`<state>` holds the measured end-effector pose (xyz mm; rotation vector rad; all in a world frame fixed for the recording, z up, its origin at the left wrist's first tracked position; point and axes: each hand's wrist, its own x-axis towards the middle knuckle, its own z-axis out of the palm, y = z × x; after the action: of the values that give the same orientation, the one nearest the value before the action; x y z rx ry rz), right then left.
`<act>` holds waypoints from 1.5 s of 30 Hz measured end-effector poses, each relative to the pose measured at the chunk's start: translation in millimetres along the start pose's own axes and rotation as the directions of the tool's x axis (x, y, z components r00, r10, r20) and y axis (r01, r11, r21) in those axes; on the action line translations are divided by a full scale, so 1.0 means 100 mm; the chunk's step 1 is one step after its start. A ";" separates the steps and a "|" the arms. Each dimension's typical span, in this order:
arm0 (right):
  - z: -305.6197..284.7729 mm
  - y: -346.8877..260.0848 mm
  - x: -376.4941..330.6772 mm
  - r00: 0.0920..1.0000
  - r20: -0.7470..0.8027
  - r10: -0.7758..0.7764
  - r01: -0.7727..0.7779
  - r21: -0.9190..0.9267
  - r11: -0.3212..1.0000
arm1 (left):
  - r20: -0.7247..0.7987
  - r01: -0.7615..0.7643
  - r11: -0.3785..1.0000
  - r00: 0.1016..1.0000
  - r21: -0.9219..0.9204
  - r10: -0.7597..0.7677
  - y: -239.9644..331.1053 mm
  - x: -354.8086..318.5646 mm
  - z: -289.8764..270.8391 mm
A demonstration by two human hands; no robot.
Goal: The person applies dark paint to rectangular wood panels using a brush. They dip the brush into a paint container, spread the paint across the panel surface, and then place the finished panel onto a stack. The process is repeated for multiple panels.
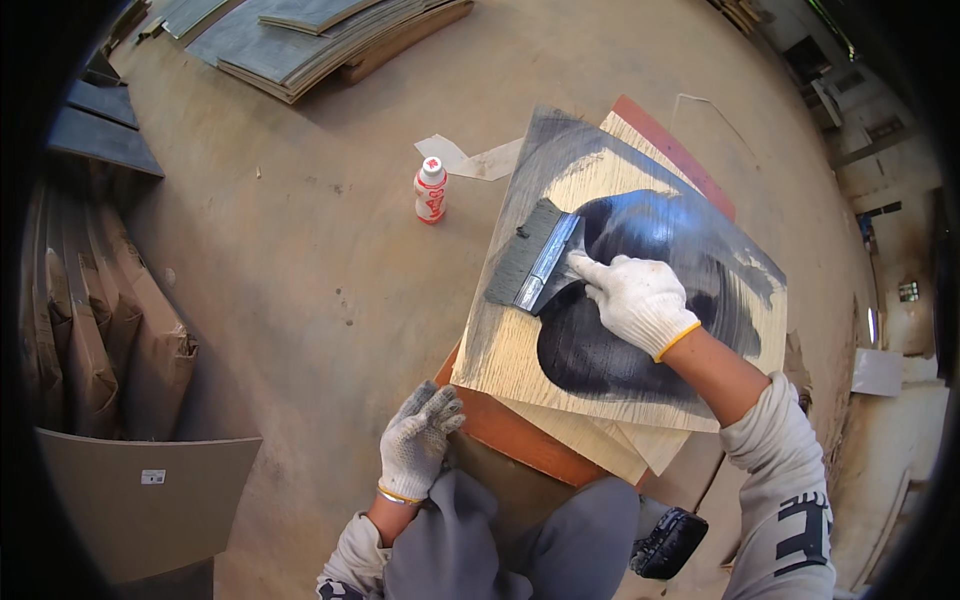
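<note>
The right hand [640,305], in a white knitted glove with a yellow-edged cuff, grips a wide flat paintbrush [543,264] — its index finger stretched along the handle toward a shiny metal ferrule. The dense, paint-darkened bristles lie over the left part of a rectangular wood-grained panel [505,372]. Glossy black paint [590,350] forms rounded pools across the panel's middle, thinning to streaky grey smears that let the pale, striated grain through. The left hand [412,445], gloved alike with a dotted palm, is open and empty beside the panel's lower left corner, near a smooth orange-brown board [515,437] underneath; whether its fingertips touch either, I cannot tell. A white-capped plastic bottle [431,195] stands upright on the dusty floor [300,330].
</note>
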<state>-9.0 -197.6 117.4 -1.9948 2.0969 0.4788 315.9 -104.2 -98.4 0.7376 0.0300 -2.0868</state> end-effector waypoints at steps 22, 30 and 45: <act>0.32 -0.36 -0.49 0.990 0.039 -0.137 0.140 -0.093 0.986 | -0.061 -0.061 0.997 0.996 -0.046 0.059 0.00 -0.08 -0.09; 0.42 0.18 -0.76 0.999 0.026 -0.044 0.046 -0.124 0.991 | -0.084 -0.126 0.990 0.988 0.059 0.131 0.12 -0.17 -0.17; 0.19 0.72 -0.02 0.987 0.032 0.160 -0.160 0.000 0.987 | -0.033 -0.117 0.984 0.992 0.136 0.123 0.05 -0.07 -0.10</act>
<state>-81.7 -186.1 107.4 -1.8127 2.2475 0.5316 328.1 -99.1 -101.8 0.8430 -0.1294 -1.9725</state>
